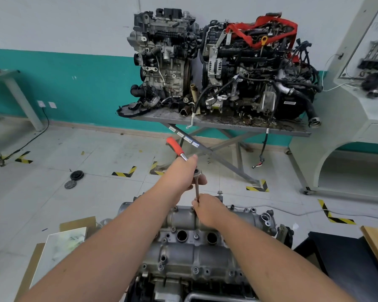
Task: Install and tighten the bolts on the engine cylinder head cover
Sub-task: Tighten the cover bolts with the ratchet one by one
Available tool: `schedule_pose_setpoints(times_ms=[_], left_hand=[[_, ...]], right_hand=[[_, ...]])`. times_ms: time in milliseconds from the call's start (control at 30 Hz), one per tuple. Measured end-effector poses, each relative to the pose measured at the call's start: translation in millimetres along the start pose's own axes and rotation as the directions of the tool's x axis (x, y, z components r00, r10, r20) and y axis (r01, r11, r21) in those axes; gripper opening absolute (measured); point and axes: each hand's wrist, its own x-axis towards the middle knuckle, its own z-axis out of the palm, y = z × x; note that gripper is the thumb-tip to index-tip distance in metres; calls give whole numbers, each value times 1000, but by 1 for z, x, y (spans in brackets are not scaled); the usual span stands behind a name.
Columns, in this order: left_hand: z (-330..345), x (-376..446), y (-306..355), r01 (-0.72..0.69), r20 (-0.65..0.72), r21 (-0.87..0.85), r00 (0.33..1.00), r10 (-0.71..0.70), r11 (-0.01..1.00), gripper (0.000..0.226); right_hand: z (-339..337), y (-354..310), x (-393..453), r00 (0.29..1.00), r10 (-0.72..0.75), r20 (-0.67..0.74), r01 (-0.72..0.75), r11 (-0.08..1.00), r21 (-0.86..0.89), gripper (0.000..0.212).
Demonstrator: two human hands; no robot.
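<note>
Cover (183, 243) lies below; my left grip (187, 173) holds the ratchet (183, 156) head, right grip (207, 209) pinches its extension (197, 189).

Grey steel table (225, 124) bearing two engines (216, 62), tiled floor (96, 149), black discs (74, 178)

Red-handled wrench (175, 146) with a silver shaft, dull grey metal engine cover (192, 256), wall (59, 77) white above teal, pale grey floor (96, 153) with yellow-and-black striped corner marks (124, 172), red strap (268, 29) on a black engine (255, 79).
</note>
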Motion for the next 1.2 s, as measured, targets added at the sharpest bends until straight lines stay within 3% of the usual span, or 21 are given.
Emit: schedule_pose_setpoints(times_ms=[133, 267, 400, 600, 633, 667, 700, 733, 767, 800, 833, 867, 933, 1000, 1100, 1200], left_hand=[[1, -5, 16, -117, -1, 314, 992, 123, 942, 30], [4, -6, 21, -301, 135, 668, 948, 288, 681, 18], [7, -5, 8, -400, 187, 792, 878, 441, 462, 18], [12, -4, -16, -461, 212, 862, 706, 676, 211, 38], [15, -6, -20, -484, 206, 850, 671, 712, 210, 47], [17, -8, -25, -517, 178, 822, 630, 756, 237, 54], [19, -11, -32, -556, 129, 782, 588, 799, 283, 55], [21, -13, -39, -591, 65, 724, 572, 818, 356, 54], [22, -15, -46, -619, -2, 641, 590, 808, 454, 52], [23, -16, -52, -642, -57, 528, 626, 778, 555, 52], [26, -17, -55, -651, -112, 392, 668, 736, 650, 51], [29, -17, -56, -639, -171, 238, 714, 679, 732, 50], [39, -18, -51, -514, -262, -102, 840, 476, 852, 52], [43, -11, -47, -322, -249, -314, 936, 250, 893, 61], [31, -2, -46, -205, -190, -454, 973, 131, 867, 58], [12, 5, -35, -166, -99, -328, 985, 141, 930, 50]], right_hand=[[2, 0, 1, 1000, 14, -4, -14, 1000, -3, 24], [2, 2, 2, 1000, 8, 4, -8, 1000, -4, 31], [3, 0, 2, 1000, 3, 2, -3, 1000, -19, 26], [-3, -11, -11, 999, 33, -20, -33, 999, 1, 20], [2, -23, -14, 981, 83, -177, -69, 994, 81, 16], [-7, -25, -25, 993, 115, 10, -115, 973, 200, 17], [-7, -27, -19, 991, 134, -18, -125, 961, 245, 22], [-4, -21, -24, 998, 56, 13, -57, 978, 202, 23], [10, -11, -9, 989, 84, -123, -54, 973, 226, 22], [9, -10, -3, 986, 94, -139, -58, 969, 241, 22], [1, -8, -8, 999, -3, 40, -3, 988, 155, 20], [-6, 0, -10, 994, 7, 105, -16, 997, 81, 17], [-1, 1, 3, 999, 4, 46, -2, 999, -48, 18], [1, -1, 3, 998, -22, 52, 23, 999, -32, 18], [1, 3, 4, 1000, 21, 12, -21, 999, 39, 22], [1, 2, 2, 1000, 6, -8, -6, 1000, 19, 21]])
